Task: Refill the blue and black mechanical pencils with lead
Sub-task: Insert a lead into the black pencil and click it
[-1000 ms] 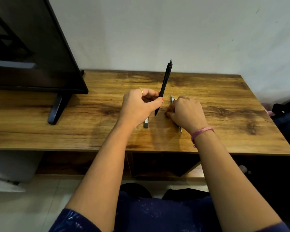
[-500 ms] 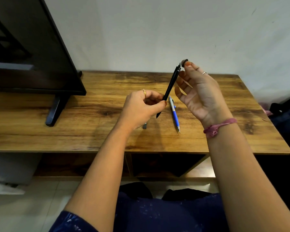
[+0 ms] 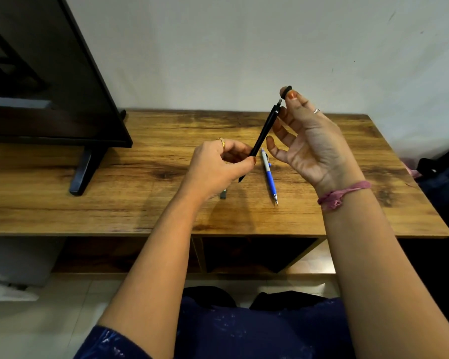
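Observation:
My left hand grips the black mechanical pencil near its tip and holds it tilted, its top end up and to the right. Its small metal end piece shows bare at the top. My right hand is raised beside that end, thumb and forefinger pinched on the pencil's black cap, just clear of the pencil. The blue mechanical pencil lies on the wooden desk, tip toward me, between my two hands. A small grey lead case peeks out from under my left wrist.
A black monitor on a stand fills the desk's left part. A white wall runs behind the desk. Dark bags sit past the desk's right edge. An open shelf lies under the desktop.
My right hand rose from the desk to the black pencil's top and pulled the cap off it. The blue pencil, covered a second ago, now lies in plain sight.

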Demonstrator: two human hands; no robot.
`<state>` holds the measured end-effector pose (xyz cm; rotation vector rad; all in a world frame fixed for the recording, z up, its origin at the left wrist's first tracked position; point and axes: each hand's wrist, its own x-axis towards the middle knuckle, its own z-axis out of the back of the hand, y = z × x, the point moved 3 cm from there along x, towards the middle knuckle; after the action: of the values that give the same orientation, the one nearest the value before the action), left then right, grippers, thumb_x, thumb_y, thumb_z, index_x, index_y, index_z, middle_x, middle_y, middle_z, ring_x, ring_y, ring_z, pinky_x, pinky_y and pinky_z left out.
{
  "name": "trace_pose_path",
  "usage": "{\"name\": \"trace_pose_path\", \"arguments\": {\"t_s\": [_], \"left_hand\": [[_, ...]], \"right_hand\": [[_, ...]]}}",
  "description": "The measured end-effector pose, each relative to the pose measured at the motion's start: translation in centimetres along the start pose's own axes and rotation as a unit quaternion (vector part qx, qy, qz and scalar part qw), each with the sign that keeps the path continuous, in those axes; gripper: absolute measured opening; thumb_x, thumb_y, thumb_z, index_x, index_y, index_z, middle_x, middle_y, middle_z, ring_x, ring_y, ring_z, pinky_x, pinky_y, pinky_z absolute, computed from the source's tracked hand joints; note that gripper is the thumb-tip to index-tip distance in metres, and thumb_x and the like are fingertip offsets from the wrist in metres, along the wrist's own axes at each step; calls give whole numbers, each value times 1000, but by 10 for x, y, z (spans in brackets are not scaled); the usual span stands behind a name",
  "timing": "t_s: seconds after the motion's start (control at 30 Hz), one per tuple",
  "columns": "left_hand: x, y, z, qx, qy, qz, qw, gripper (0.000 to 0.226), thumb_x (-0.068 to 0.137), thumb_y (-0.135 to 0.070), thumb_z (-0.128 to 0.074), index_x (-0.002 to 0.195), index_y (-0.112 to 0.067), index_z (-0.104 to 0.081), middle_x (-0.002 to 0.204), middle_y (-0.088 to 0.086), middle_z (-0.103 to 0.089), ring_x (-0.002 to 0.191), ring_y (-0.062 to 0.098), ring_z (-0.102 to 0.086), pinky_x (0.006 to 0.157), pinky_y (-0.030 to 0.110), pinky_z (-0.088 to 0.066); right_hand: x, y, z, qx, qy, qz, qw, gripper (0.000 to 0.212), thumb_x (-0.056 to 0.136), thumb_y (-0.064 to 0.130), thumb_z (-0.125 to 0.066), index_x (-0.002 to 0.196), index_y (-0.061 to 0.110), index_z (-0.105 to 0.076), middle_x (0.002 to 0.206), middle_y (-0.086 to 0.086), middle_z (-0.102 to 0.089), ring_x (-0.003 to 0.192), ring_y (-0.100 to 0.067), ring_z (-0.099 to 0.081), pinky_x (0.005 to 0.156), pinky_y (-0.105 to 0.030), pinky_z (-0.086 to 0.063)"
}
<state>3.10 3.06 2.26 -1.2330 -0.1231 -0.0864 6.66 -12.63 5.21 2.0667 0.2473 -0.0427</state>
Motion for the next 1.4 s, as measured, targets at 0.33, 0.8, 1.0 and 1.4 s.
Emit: {"name": "trace_pose_path", "arguments": {"t_s": [0.33,0.8,1.0,1.4], "left_hand": [[0,-1,2,-8,-6,1,1000,12,79,-17,-74,90,-22,-72,81,-5,-72,76,7,-68,63,15,-54],[-1,-1,-1,-12,3,13,1000,11,80,-18,-72,90,-24,-72,87,-3,-73,84,13,-68,72,22,-57],[0,-1,0,-14,-1,24,1000,13,80,-17,-72,92,-20,-73,87,-2,-73,84,13,-68,73,21,-57],[-2,1,1,-29,8,39,999,13,78,-16,-74,83,-27,-71,83,-7,-73,76,6,-69,66,18,-54]], "right_hand": [[0,-1,1,-60,11,11,998,14,89,25,-65,103,24,-67,86,8,-70,84,-10,-66,77,-32,-46],[0,-3,-3,-189,-31,116,975,6,94,26,-57,94,28,-62,79,11,-68,71,-8,-62,71,-30,-40],[-2,2,-6,-219,-34,179,959,22,95,25,-57,117,25,-59,94,1,-73,76,-6,-64,65,-19,-47],[1,-8,-10,-256,-48,230,938,19,96,24,-56,113,20,-64,87,5,-72,75,-5,-69,61,-8,-46]]}}
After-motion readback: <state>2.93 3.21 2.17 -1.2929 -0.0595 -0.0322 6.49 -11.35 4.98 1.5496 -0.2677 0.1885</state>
